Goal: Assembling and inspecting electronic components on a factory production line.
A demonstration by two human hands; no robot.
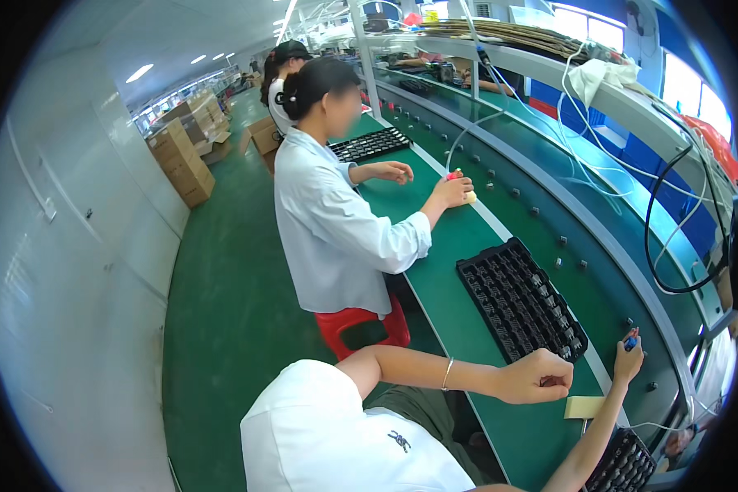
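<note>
My left hand [537,378] is closed, its fingers curled in, just above the near end of a black compartment tray [517,295]. Whatever it may hold is hidden. Farther right, my right hand [628,361] grips a small blue-and-red handheld tool [631,339] over the green conveyor belt. Close to its tip lies a small dark metallic part [629,322]. Between my forearms is a pale yellow block [584,407] on a thin metal support. A second black tray [623,463] is partly covered by my right forearm.
Several small parts [563,240] are spaced along the belt. A co-worker [336,221] on a red stool [365,324] works to my left, holding a red-tipped tool on a hose. Loose cables [578,164] hang beyond the belt. Cardboard boxes [180,160] stand on the floor.
</note>
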